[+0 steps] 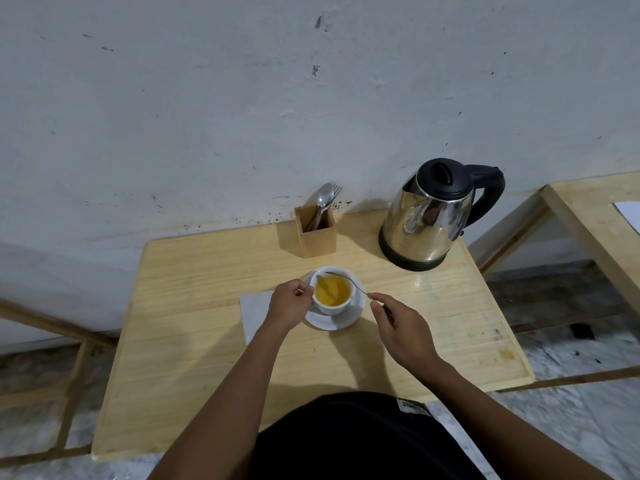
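Observation:
A white cup (333,307) full of yellow tea, with a tea bag sunk in it, stands on a white saucer (349,320) near the middle of the wooden table (207,341). My left hand (289,304) grips the cup at its left side, where the handle is hidden by my fingers. My right hand (398,329) pinches the handle of a metal teaspoon (349,280). The spoon's bowl hovers over the cup's far rim.
A white napkin (254,313) lies left of the saucer, partly under my left wrist. A wooden holder (316,233) with a spoon and fork stands at the back. A steel electric kettle (429,220) sits at the back right. Another wooden table (595,230) stands farther right.

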`<state>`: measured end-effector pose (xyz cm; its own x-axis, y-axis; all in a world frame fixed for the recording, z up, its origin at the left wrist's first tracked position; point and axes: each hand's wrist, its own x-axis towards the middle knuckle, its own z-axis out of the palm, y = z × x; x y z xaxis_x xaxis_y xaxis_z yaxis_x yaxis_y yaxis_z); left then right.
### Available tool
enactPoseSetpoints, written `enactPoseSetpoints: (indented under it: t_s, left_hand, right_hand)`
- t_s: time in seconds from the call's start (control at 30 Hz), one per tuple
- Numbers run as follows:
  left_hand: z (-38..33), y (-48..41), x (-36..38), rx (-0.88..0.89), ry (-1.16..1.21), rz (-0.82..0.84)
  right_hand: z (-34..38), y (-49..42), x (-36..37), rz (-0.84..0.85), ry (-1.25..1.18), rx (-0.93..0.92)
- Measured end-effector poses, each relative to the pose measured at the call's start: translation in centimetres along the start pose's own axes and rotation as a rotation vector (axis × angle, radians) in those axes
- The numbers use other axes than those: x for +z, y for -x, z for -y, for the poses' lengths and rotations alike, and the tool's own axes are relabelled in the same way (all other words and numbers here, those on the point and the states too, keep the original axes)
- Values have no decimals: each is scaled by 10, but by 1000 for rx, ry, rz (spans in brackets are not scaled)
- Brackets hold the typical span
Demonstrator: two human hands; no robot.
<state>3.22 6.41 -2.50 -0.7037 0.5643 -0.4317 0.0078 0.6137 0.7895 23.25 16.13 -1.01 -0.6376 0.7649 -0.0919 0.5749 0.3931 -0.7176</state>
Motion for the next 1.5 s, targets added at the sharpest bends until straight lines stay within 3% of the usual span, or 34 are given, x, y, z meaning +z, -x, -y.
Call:
enactPoseSetpoints:
  t_s: [0.37,0.7,0.9,1.13,1.5]
  left_hand:
    - [2,-2,2,4,-3,-14]
    - [2,0,2,-3,14,-21]
    - [3,-1,2,-9,8,-22]
    - [3,-2,3,-11,-15,-32]
    - [0,2,1,-13,-30,-18]
  right_hand:
    - [1,0,2,-14,-65,25]
    - [-7,7,-8,2,-475,91]
    - [-29,10,-4,-103,-623,317]
    - [-42,-19,15,-136,-596,577]
    - [-45,-40,32,-59,-305,583]
